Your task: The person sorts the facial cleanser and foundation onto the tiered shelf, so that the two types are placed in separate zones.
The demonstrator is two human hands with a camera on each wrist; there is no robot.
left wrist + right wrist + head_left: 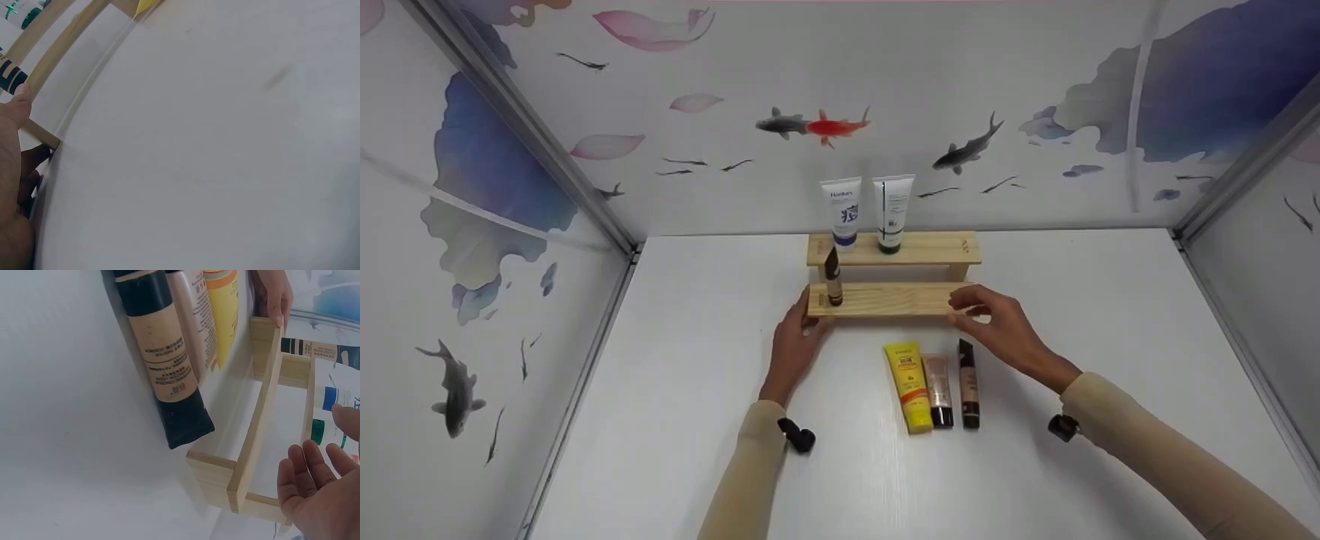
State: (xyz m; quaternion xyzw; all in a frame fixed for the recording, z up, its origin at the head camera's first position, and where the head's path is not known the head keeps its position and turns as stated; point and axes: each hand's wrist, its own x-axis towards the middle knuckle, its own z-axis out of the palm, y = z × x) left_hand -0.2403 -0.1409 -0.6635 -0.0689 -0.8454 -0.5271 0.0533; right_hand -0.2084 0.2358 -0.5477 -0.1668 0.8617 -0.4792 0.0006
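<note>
A two-step wooden rack (900, 301) stands toward the back of the white table. My left hand (795, 346) grips the left end of its lower step, thumb (21, 104) at the front. Beside the right end, my right hand (1003, 324) has loosely bent fingers and holds nothing. A slim beige tube with black ends (834, 281) stands upright at the lower step's left end. On the upper step stand a white tube with a blue cap (844, 214) and a white tube with a dark green cap (893, 214).
In front of the rack lie a yellow tube (910, 386), a pinkish tube with a black cap (938, 386) and a second beige tube with black ends (969, 386). A patterned back wall (720, 202) rises behind the rack, with side panels left and right.
</note>
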